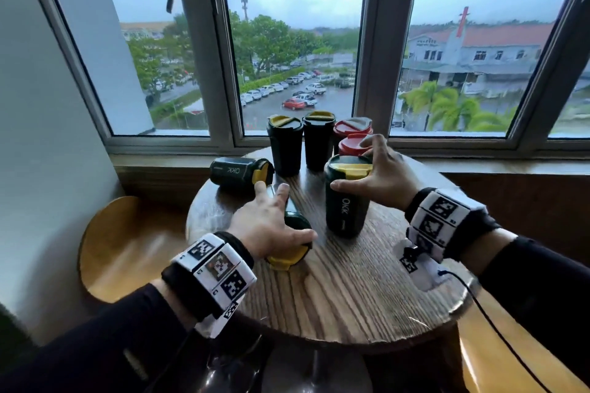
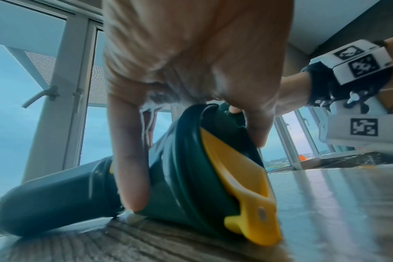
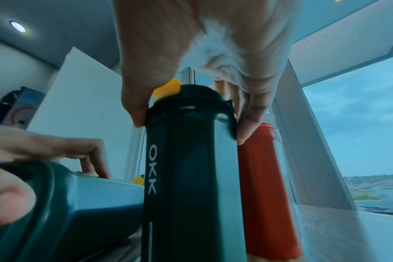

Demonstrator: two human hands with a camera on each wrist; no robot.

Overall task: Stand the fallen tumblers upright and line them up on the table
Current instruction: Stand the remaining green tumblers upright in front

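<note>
On the round wooden table [image 1: 351, 290], my right hand [image 1: 380, 169] grips the yellow-flap lid of an upright dark green tumbler [image 1: 346, 201], thumb on one side and fingers on the other [image 3: 247, 115]. My left hand [image 1: 271, 223] lies over a fallen green tumbler [image 1: 292, 246] whose yellow lid faces me; finger and thumb straddle its collar [image 2: 191, 177]. A second fallen tumbler [image 1: 239, 174] lies at the back left. Two green tumblers [image 1: 285, 143] [image 1: 317, 140] and two red ones [image 1: 352, 129] [image 1: 349, 145] stand upright by the window.
The window sill [image 1: 479, 166] and frame run just behind the table. A wooden stool [image 1: 127, 249] sits low on the left and another wooden seat [image 1: 498, 354] at the lower right. A black cable [image 1: 498, 338] hangs from my right wrist band.
</note>
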